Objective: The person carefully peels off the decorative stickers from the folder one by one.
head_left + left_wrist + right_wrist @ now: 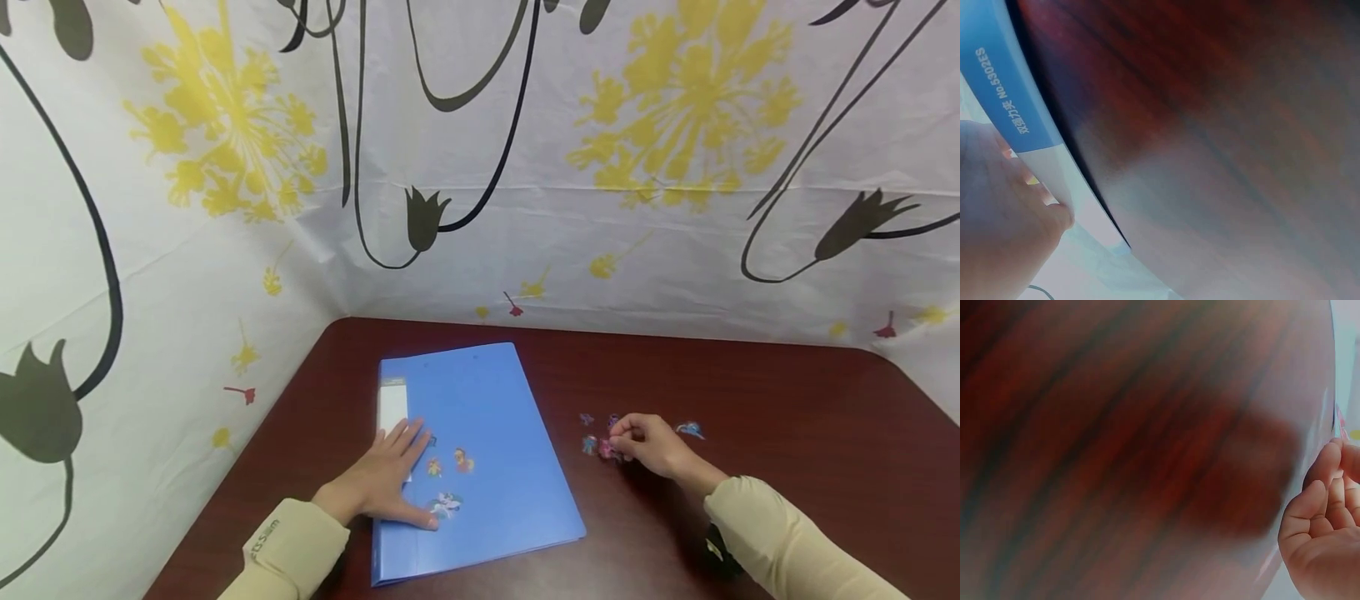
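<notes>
A blue folder [495,400] lies on the dark red-brown table, its spine toward the left. My left hand [386,479] rests spread on the folder's left side, over part of its white label [393,400]. Near those fingers are several cartoon pony stickers: an orange one [462,460], a small yellow-orange one [434,467] and a white one [446,505]. Right of the folder, my right hand [654,446] pinches a pink pony sticker [606,448] between thumb and fingertips. A bit of pink also shows beyond the fingertips in the right wrist view.
Around the right hand lie a teal sticker [589,445], a small purple one [587,418] and a blue one [690,429]. A flower-patterned white cloth [465,283] hangs behind the table [787,400] and along its left side.
</notes>
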Demonstrator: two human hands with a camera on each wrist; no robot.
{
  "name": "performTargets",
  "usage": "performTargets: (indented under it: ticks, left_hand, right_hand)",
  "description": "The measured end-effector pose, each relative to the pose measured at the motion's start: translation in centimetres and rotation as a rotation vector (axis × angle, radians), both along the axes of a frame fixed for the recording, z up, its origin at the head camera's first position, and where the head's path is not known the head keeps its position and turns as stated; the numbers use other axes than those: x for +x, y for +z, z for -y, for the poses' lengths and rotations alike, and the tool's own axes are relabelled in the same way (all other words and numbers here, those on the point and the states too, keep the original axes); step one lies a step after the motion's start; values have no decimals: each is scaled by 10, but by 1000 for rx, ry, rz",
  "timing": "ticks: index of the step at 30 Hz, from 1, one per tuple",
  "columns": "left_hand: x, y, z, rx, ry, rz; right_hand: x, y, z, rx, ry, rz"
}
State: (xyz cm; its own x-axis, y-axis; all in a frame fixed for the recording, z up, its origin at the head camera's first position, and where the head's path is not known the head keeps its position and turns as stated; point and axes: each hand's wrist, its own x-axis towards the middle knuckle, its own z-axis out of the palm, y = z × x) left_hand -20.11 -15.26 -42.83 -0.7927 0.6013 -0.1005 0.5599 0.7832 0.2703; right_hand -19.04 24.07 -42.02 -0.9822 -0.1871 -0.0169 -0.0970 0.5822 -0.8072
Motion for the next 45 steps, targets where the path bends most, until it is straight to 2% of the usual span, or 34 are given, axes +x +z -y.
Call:
performTargets:
  ticks: [14,21,27,35,45]
  left_hand:
    - [0,0,-1,8,-6,-8]
    - [0,3,0,9,-8,-15]
    - [0,1,-1,4,-11,-16]
    - [0,3,-2,-3,-5,-19]
    - [0,2,-1,2,-2,-14]
  right_hand:
    - [8,2,-34,76,-86,54]
    - [9,0,-41,103,-108,58]
    - [9,-3,-43,164,-105,20]
    - [8,-3,-40,277,-48,-113]
    - [6,-4,-37,341,-59,-147]
